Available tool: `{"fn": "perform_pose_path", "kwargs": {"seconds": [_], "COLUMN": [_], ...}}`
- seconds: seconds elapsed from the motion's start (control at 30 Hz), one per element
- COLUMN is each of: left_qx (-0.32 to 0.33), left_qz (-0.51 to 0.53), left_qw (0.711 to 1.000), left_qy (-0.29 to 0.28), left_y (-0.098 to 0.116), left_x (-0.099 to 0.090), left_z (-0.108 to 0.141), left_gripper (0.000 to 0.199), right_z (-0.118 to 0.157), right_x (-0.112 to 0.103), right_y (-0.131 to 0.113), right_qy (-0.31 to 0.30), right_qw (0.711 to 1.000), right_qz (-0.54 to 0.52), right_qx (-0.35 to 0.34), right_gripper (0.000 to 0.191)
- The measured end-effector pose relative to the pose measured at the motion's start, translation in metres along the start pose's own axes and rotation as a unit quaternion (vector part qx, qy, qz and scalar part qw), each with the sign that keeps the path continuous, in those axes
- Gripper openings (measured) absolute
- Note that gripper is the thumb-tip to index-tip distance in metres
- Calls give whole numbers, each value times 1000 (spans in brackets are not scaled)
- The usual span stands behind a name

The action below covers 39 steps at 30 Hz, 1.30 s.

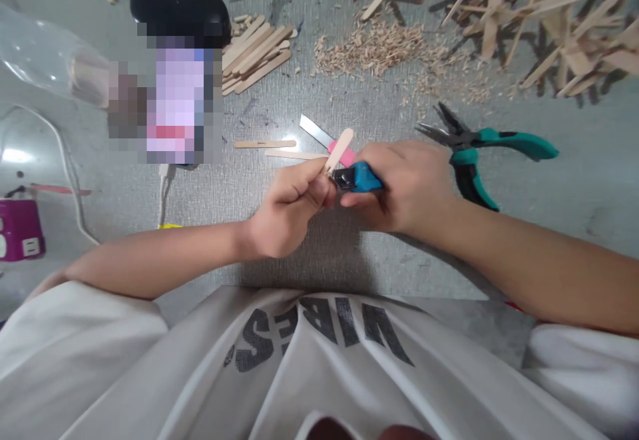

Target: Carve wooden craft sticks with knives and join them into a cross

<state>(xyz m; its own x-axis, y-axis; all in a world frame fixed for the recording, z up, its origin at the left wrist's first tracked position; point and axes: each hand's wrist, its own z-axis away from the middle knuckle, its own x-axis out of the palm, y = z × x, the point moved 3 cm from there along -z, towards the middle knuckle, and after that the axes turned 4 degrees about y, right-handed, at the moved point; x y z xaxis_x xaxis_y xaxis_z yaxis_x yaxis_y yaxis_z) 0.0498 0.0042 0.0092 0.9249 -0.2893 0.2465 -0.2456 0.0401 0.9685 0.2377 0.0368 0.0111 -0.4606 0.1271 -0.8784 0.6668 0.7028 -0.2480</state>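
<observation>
My left hand pinches a wooden craft stick, whose rounded end points up and to the right. In my right hand is a blue-handled tool; its dark metal head meets the lower part of the stick at my left fingertips. The exact contact is hidden by the fingers. Just beyond my hands lies a blade with a pink handle. Two flat sticks rest to its left, one whole in view and one partly covered.
Teal-handled pliers lie open at the right. Wood shavings, a stick bundle and a large stick pile sit farther back. At left are a blurred phone, black case, plastic bottle, white cable and purple socket block.
</observation>
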Motion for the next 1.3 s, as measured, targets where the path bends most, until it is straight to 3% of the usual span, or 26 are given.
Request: {"fn": "perform_pose_path", "kwargs": {"seconds": [0.13,0.33,0.63,0.73,0.83,0.93,1.07,1.23,1.3], "left_qx": [-51,-83,-96,-79,-49,6,88,89,77], "left_qz": [62,96,101,84,53,-23,-91,-63,-48], "left_qw": [997,992,990,992,996,997,990,992,994], "left_qy": [8,15,36,43,48,67,67,66,62], "left_y": [-1,-6,-6,-5,-2,2,4,-3,-5], "left_x": [1,0,-3,-4,-5,-8,-11,-11,-11], "left_z": [0,-1,0,1,0,-1,-2,1,2], "left_gripper": [56,58,57,56,56,56,48,39,40], "right_z": [0,-2,1,4,2,-1,-4,-3,-3], "right_x": [1,-7,-3,0,1,2,-1,2,1], "right_y": [3,1,6,7,7,8,8,10,10], "right_qy": [24,-34,77,98,81,79,123,76,87], "right_qw": [999,997,995,994,995,996,991,997,996], "right_qz": [4,39,61,57,57,30,-26,-13,-19], "right_qx": [27,60,2,-6,7,3,-44,-20,-25], "right_gripper": [91,88,89,85,84,88,76,84,84]}}
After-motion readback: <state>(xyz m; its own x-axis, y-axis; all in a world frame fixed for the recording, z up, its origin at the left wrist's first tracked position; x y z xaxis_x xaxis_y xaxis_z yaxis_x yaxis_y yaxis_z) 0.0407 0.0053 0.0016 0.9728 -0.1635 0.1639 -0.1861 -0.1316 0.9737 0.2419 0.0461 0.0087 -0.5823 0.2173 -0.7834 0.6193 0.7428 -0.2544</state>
